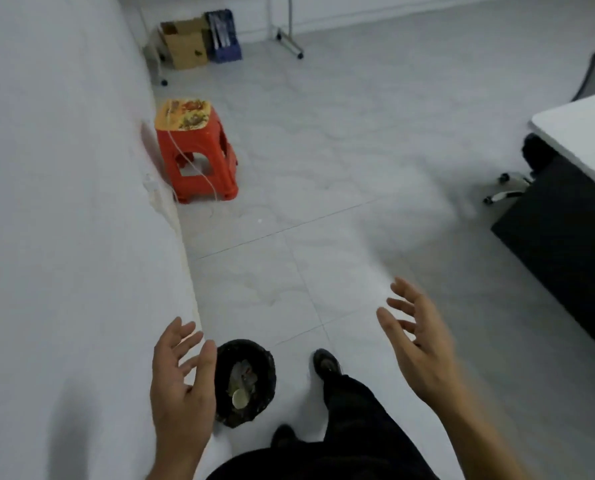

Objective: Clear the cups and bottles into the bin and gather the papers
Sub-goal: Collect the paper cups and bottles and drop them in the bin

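Note:
A small round black bin (269,365) stands on the tiled floor by the white wall, with a cup and other rubbish inside it. My left hand (180,379) hovers just left of the bin, fingers spread and holding nothing. Further right, above the floor, my right hand (417,337) is also spread and holds nothing. No papers are in view.
A red plastic stool (199,157) stands against the white wall (64,202) ahead. A cardboard box (185,43) and a blue crate (225,36) sit in the far corner. At the right are a white desk (580,133) with a dark panel and an office chair base (507,188).

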The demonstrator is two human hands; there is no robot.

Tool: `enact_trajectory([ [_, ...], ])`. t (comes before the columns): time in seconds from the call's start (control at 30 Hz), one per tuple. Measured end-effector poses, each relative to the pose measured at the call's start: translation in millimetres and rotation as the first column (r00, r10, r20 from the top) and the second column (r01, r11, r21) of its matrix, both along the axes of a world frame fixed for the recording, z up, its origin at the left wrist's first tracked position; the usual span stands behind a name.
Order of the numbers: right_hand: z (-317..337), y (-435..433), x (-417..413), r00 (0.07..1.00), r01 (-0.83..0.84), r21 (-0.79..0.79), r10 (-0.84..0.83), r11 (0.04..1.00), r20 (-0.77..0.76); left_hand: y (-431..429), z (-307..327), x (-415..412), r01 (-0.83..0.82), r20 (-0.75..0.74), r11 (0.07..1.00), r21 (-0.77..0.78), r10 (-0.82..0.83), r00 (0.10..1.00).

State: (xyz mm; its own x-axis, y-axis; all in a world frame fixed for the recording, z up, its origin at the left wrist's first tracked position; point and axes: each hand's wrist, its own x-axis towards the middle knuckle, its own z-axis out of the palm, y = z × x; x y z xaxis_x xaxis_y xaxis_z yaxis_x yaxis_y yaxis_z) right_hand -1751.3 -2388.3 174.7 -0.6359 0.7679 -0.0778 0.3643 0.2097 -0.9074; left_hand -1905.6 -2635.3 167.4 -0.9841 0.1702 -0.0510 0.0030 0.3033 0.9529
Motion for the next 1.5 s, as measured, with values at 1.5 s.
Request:
enact_trajectory([
  [1.5,-8.4,123.5,1057.1,-0.059,0.998,-0.037,-0.998,-0.06,0.038,564.6,1.0,1005.8,0.978,-0.04,-0.203,0.055,-0.979,-0.201],
])
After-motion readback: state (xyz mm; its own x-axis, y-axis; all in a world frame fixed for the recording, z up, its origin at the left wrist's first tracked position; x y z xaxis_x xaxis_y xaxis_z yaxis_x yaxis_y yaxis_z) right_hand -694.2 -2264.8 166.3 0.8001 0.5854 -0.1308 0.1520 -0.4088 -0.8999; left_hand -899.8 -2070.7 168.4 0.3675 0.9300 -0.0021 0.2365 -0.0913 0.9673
